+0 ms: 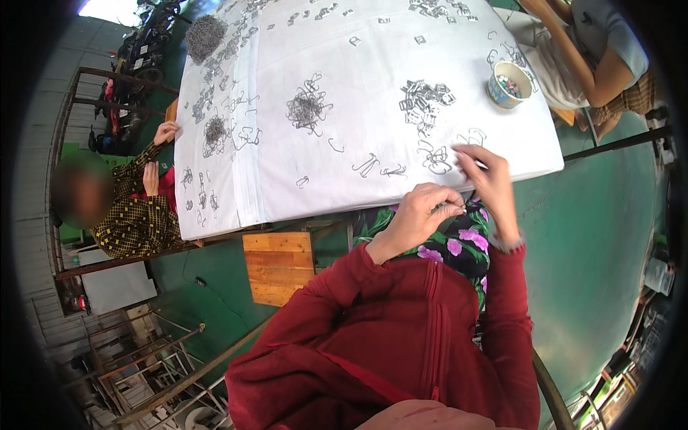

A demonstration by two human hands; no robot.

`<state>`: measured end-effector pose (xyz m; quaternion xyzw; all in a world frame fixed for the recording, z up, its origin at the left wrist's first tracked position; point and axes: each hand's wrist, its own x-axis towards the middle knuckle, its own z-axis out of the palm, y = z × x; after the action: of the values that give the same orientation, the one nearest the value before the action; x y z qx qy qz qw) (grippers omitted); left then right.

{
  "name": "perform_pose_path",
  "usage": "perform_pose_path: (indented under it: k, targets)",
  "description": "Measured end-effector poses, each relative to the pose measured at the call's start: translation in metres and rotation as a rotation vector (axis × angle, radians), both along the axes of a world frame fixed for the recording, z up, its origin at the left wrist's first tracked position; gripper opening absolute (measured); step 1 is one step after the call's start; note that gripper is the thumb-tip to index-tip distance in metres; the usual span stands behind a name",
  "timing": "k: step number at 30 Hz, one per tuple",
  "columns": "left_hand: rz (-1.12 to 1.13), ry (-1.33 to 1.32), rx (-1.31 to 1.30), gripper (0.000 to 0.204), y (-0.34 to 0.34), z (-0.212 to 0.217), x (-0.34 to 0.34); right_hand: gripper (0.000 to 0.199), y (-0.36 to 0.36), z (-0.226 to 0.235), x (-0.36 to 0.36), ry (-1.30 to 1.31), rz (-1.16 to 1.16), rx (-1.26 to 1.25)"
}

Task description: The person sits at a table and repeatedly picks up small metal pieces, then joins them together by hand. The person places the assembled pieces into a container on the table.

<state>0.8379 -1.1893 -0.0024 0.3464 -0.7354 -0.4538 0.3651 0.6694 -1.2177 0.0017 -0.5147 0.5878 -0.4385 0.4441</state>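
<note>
Small piece [464,208] is pinched in left hand [426,215], beside surface [344,72] edge; right hand [486,175] is held near wire hooks [435,159], grip cannot be told. Work apparently partway; hook piles [307,110] are left.

The left hand [416,218] is at the near edge of the white-covered bench [287,205], its grip closed on a small piece [464,208] too fine to make out. The right hand [491,179] is beside it, fingertips near loose hooks [434,159]. Farther in lie a wire pile [307,109], a clip heap [424,104] and, toward the right, a cup [502,97] of coloured bits [509,86]. A co-worker [140,226] sits at the left; another person [609,54] is at upper right. A wooden stool [278,266] stands near the bench, with motorbikes [137,75] beyond.
</note>
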Motion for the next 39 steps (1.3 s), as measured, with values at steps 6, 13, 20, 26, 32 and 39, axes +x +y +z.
perform_pose_path:
  k: [6, 13, 20, 26, 32, 39]
  targets:
    - [0.034, -0.005, 0.006, 0.01, 0.003, 0.001, 0.009, 0.01, -0.093, -0.076, 0.047, 0.758, 0.127, -0.539]
    - [0.064, 0.056, 0.055, 0.008, -0.004, 0.002, 0.016, 0.02, -0.113, -0.08, 0.013, 0.59, 0.205, -0.442]
    - [0.065, 0.138, 0.143, 0.01, -0.013, -0.006, 0.004, 0.017, -0.01, 0.004, -0.024, -0.23, 0.069, 0.024]
    - [0.024, 0.059, 0.051, 0.009, -0.023, -0.008, -0.017, 0.02, 0.039, 0.015, -0.021, -0.378, -0.164, 0.007]
    - [0.058, 0.032, -0.058, 0.008, -0.019, 0.001, -0.019, 0.016, 0.038, 0.014, -0.009, -0.272, -0.269, -0.021]
    - [0.088, 0.044, -0.158, 0.008, -0.016, -0.001, -0.016, 0.017, 0.047, 0.006, -0.008, -0.427, -0.22, -0.119]
